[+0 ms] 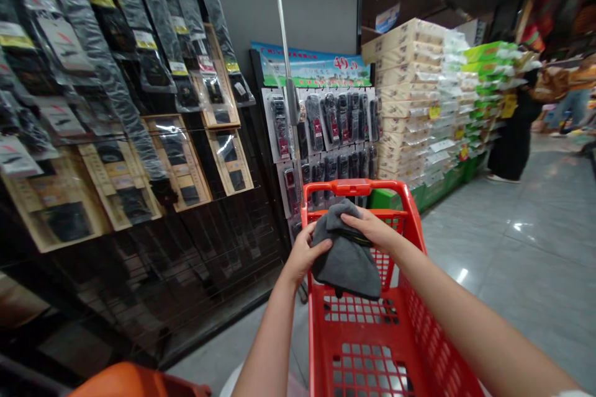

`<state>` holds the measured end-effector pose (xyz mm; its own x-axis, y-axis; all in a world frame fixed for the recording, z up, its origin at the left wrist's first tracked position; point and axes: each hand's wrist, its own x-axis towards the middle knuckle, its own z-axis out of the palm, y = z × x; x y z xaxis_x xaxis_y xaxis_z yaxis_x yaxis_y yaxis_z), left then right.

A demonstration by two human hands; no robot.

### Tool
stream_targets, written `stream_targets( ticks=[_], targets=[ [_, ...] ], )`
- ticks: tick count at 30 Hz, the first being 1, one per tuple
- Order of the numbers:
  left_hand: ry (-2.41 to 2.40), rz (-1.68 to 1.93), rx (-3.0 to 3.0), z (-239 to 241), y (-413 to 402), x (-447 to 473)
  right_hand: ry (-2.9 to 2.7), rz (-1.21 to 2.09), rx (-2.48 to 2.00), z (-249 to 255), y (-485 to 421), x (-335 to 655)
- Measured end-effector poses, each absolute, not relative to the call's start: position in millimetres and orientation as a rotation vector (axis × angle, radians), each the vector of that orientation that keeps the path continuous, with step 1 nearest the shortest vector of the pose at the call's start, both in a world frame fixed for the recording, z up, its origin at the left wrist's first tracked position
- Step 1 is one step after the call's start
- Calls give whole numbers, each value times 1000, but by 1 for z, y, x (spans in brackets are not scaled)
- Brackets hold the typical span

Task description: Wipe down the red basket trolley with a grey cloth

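A soft grey cloth [347, 260] with dark edging hangs folded between my two hands, above the red shopping basket cart [363, 335]. Its left edge is gripped by my left hand [305, 253], thumb lying on top of the fabric. Across the upper right fold, my right hand [367, 227] pinches the same cloth, and some of its fingers are hidden behind it. A thin yellow line shows in the fold near the right fingers. Just beyond the cloth is the cart's red handle [356, 186].
Packaged belts [158, 37] and boxed sets [181, 161] hang on a dark rack at left. More packaged goods [342, 118] hang ahead behind a metal pole [282, 18]. Stacked boxes [410, 93] line the right, where a person in black [512, 130] stands by the tiled aisle [526, 242].
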<state>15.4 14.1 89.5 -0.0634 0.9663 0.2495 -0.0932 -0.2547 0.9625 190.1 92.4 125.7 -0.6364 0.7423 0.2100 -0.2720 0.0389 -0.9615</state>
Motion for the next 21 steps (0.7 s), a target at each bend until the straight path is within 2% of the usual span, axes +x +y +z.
stream_targets(
  ticks=[4, 8, 10, 14, 16, 19, 21],
  targets=[
    [1298, 1681, 1300, 82, 23, 11, -1524, 1539, -526, 138, 95, 189],
    [1610, 1939, 1456, 80, 25, 9, -1417, 1202, -670, 134, 95, 180],
    [1518, 1844, 1432, 82, 24, 13, -1353, 1146, -674, 128, 91, 172],
    [1096, 1644, 1067, 84, 20, 26, -1282, 1367, -566, 115, 81, 155],
    [941, 1625, 967, 86, 17, 30, -1298, 1382, -573, 107, 78, 150],
    [778, 1657, 946, 88, 12, 33, -1342, 1214, -670, 96, 76, 148],
    [725, 1668, 934, 89, 12, 33, -1330, 1275, -681, 90, 74, 149]
  ],
)
